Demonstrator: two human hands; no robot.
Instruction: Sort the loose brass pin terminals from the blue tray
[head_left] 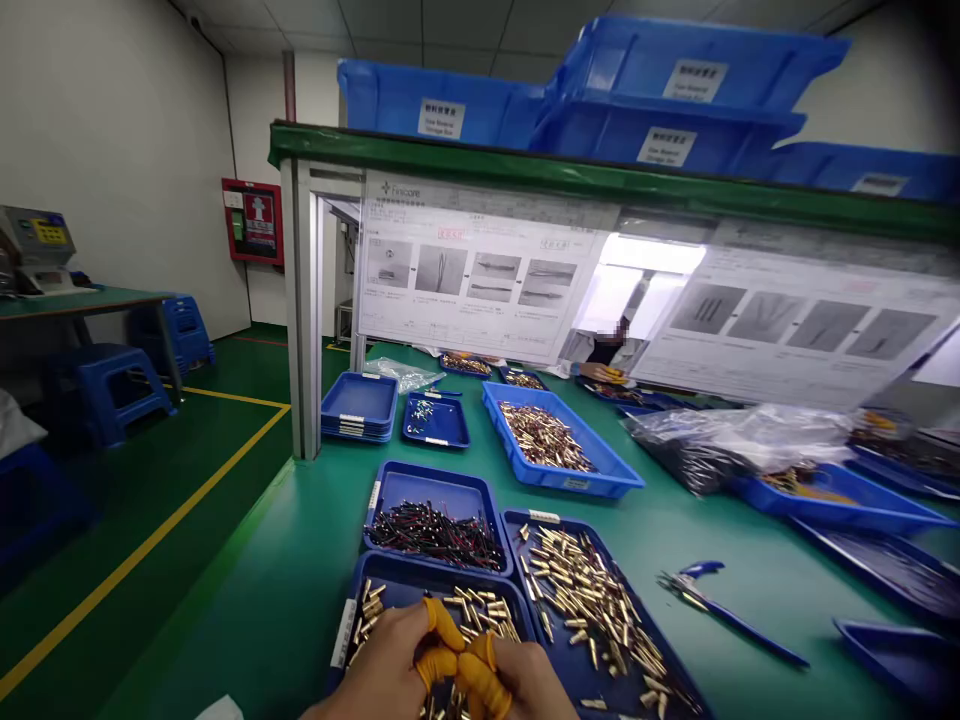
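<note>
My left hand [401, 650] and my right hand [517, 680] meet over the near blue tray [409, 572], which holds small brass-coloured metal tubes [487, 610]. Yellow finger cots cover the thumbs and fingertips. Both hands are closed in a pinch, fingertips touching; what lies between them, if anything, is too small or hidden to make out. Just beyond sits a blue tray [435, 485] of short black and red wire pieces [439, 535]. To the right, another tray [544, 517] contains many brass-coloured pieces [592, 590], some with dark ends.
Blue-handled pliers [720, 605] lie to the right on the green table [315, 560]. Farther back are a blue bin [585, 485] of brass pieces, stacked trays [360, 400] and plastic bags [720, 440]. A metal post [304, 320] carries the shelf. Across the table sits a person [600, 355].
</note>
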